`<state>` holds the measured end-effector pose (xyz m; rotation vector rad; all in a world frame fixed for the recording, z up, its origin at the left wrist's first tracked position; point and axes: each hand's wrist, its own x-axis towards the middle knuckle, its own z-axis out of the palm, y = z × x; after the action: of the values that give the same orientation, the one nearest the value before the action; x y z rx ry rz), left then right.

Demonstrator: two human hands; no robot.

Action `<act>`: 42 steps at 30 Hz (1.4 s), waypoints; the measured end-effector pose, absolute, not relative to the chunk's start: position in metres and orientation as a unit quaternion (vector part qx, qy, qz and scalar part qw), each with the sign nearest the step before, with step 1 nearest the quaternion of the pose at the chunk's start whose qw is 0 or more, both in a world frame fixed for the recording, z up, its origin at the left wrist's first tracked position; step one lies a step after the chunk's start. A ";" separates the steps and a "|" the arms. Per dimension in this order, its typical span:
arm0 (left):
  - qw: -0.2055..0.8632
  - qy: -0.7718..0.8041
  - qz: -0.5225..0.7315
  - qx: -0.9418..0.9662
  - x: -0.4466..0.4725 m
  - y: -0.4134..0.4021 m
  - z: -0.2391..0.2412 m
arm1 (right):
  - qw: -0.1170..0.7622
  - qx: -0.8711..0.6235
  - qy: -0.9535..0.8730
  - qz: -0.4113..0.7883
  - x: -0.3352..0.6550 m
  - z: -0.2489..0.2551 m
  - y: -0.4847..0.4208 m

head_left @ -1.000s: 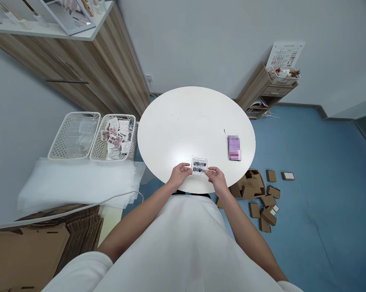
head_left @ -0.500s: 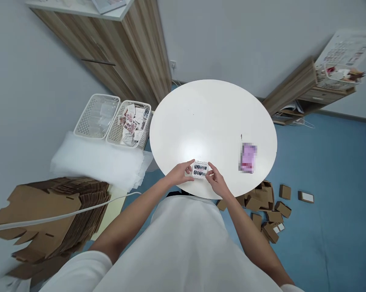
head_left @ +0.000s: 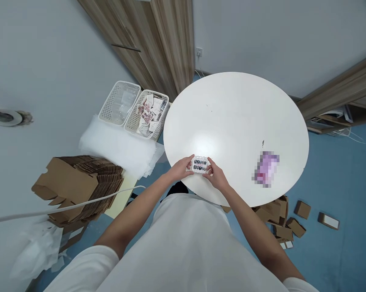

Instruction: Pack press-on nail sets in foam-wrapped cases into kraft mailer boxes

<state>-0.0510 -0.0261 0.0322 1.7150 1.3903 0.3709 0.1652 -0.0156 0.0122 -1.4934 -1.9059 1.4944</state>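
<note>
Clear plastic case point(head_left: 200, 164) with two rows of small dark nail pieces sits just above the near edge of the round white table point(head_left: 231, 113), gripped from both ends. The left hand point(head_left: 181, 168) pinches its left end with thumb and curled fingers, and the right hand point(head_left: 217, 177) pinches its right end the same way, fingers narrow and closed on the case. On the table's right side lies a purple packet point(head_left: 266, 168), well apart from the case. On the blue floor under the table's near right edge lie small brown cartons point(head_left: 280, 215). Left of the table is a stack of flat cardboard blanks point(head_left: 79, 178), then a pile of white foam sheets point(head_left: 118, 146) just beside the table's left edge. Beyond the foam stand two white mesh baskets: one point(head_left: 148, 115) full of nail cards, touching the table's left edge, the other point(head_left: 119, 102) beside it with clear bags. A wooden cabinet point(head_left: 158, 44) rises behind the table's far left.
</note>
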 end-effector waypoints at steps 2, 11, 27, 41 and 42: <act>0.423 0.566 0.132 0.695 -0.061 -0.020 0.031 | 0.139 -0.520 -0.671 0.510 0.155 0.011 -0.010; 0.343 0.556 0.060 0.754 -0.136 0.040 0.026 | 0.126 -0.537 -0.726 0.410 0.082 -0.002 0.038; 0.364 0.553 0.025 0.750 -0.204 0.145 -0.010 | 0.074 -0.651 -0.715 0.245 -0.012 -0.037 0.119; 0.399 0.582 0.018 0.709 -0.203 0.148 -0.012 | 0.077 -0.660 -0.709 0.235 -0.021 -0.044 0.125; 0.401 0.580 0.020 0.708 -0.204 0.148 -0.013 | 0.076 -0.660 -0.710 0.235 -0.021 -0.043 0.125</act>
<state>-0.2038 0.1476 -0.0127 1.7914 1.4671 0.0495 -0.0214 0.1254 -0.0430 -1.9782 -2.1290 0.7039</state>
